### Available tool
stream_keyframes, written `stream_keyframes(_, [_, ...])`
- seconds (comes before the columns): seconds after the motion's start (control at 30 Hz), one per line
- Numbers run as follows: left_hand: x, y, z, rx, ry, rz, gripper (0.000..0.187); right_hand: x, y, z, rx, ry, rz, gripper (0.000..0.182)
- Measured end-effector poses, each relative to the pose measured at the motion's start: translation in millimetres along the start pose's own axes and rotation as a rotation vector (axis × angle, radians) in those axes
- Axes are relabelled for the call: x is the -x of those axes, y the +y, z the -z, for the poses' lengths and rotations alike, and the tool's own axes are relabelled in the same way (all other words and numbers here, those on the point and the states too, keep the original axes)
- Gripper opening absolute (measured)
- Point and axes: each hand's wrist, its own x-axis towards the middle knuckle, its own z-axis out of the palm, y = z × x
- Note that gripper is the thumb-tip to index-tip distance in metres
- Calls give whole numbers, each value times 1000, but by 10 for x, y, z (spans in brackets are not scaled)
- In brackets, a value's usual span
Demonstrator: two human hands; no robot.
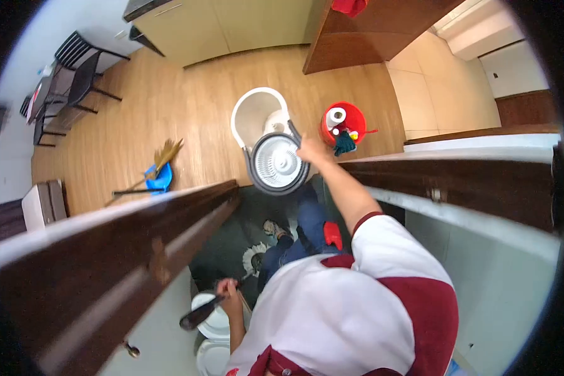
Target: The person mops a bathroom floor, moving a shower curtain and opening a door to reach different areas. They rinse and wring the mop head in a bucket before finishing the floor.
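Nearest to us lay the white and maroon shirt (357, 301) of the person, seen from above. Our left hand (227, 289) had its fingers curled shut around the dark mop handle (202, 311), above a white toilet (214, 326); the white mop head (254, 257) rested on the dark tiled floor (257, 213) just beside a shoe (273, 229). Dark wooden partition tops (125, 250) framed this narrow stall on both sides. Farther out, our right hand (311, 150) reached to the grey spin bucket (276, 164), fingers touching its rim; we could not tell whether they gripped it. The bucket stood at the stall's threshold, with its white handle (247, 103) raised. Just beyond stood a red bucket (348, 119) holding a paper roll (336, 116). Farther on the wooden floor (188, 106) lay a broom with blue dustpan (160, 175), and black chairs (75, 75) stood well apart.
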Motion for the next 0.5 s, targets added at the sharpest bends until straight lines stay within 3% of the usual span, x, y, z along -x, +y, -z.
stream_keyframes(0.07, [-155,248,-142,-121,6,61,21,-571,147,-454,-178,-109,-63,63])
stream_keyframes(0.17, [-319,513,-330,-207,-50,215,13,-1269,279,-1141,-382,-102,-316,73])
stream_keyframes(0.2, [-392,783,-461,-266,-56,217,11,-1390,169,-1074,-436,-219,-406,78])
stream_keyframes(0.23, [-463,755,-565,-190,-76,109,9,-1655,180,-1338,-481,-197,-461,81])
stream_keyframes(0.3, [-631,860,-825,-239,-99,116,6,-1970,155,-1542,-623,-207,-573,88])
stream_keyframes(0.37, [-835,1107,-1124,-401,-120,212,8,-2340,216,-1959,-728,-104,-674,86])
stream_keyframes(0.5, [-1059,968,-1488,-474,-217,146,14,-3023,528,-2348,-953,155,-762,76])
